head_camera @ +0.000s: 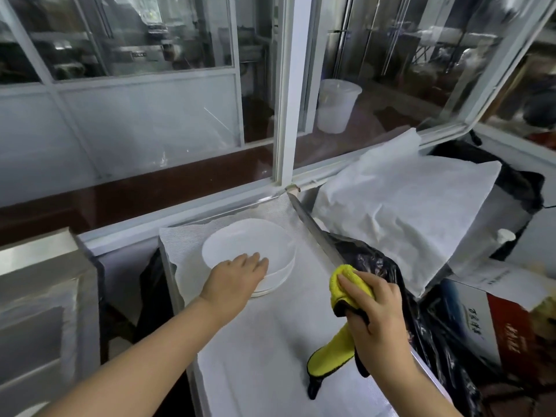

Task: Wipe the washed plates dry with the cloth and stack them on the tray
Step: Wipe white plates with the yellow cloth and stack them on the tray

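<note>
While right hand (373,314) fingers clench cloth (346,284), left hand (234,275) flat on plates (249,248) stacked in tray (313,224).

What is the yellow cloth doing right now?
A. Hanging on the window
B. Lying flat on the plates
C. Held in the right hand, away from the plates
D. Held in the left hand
C: the right hand grips the yellow cloth off to the side, while the left hand rests on the stack of white plates.

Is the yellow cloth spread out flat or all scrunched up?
Scrunched up. The right hand grips the yellow cloth in a bunch, and one loose end hangs down below the fist.
</note>
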A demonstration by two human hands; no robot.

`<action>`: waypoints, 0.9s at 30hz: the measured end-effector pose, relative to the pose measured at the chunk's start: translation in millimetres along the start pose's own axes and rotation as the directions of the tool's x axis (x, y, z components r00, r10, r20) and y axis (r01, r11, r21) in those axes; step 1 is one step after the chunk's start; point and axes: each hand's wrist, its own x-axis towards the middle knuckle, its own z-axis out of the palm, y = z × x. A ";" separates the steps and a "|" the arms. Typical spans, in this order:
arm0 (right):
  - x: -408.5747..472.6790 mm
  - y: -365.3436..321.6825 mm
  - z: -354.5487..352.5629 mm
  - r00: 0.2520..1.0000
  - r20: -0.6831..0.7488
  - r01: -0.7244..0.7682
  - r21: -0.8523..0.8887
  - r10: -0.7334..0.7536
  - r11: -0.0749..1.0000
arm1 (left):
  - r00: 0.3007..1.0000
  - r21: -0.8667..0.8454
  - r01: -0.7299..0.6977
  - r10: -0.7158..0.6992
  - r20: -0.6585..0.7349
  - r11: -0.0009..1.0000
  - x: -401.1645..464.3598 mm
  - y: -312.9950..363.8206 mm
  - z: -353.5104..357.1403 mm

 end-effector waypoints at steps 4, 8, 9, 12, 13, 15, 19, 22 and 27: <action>4.7 10.6 8.3 1.000 0.014 -0.016 0.008 0.016 1.000 | 1.000 0.002 -0.009 0.009 -0.027 1.000 2.5 1.9 15.5; 7.2 16.8 15.9 0.999 0.036 -0.017 -0.002 0.017 1.000 | 1.000 0.021 -0.027 0.027 0.010 0.999 1.1 1.8 28.9; 8.1 18.5 17.9 0.999 0.042 -0.017 -0.003 0.017 1.000 | 1.000 0.017 -0.024 0.024 0.019 1.000 1.2 2.2 31.7; 10.8 21.8 23.9 0.998 0.060 -0.013 -0.006 0.014 1.000 | 0.998 -0.013 -0.016 0.017 0.061 1.000 3.3 3.4 38.2; 11.7 22.4 25.9 0.998 0.067 -0.010 -0.007 0.010 1.000 | 0.997 -0.024 -0.018 0.019 0.079 1.000 4.8 3.7 39.7; 12.8 23.3 29.6 0.997 0.079 -0.008 -0.006 0.008 1.000 | 0.993 -0.052 -0.024 0.030 0.111 0.998 7.6 4.6 42.2; 15.2 24.3 36.8 0.997 0.072 -0.018 0.016 0.017 1.000 | 0.979 -0.109 0.004 0.018 0.201 0.994 11.2 8.1 43.7; 21.2 23.4 43.3 0.997 0.068 -0.024 0.023 0.022 0.999 | 0.975 -0.133 0.026 0.004 0.221 0.991 11.4 9.2 47.3; 41.1 20.4 60.7 0.995 0.094 -0.019 0.021 0.017 1.000 | 0.982 -0.174 0.074 -0.041 0.183 0.982 9.0 7.5 52.5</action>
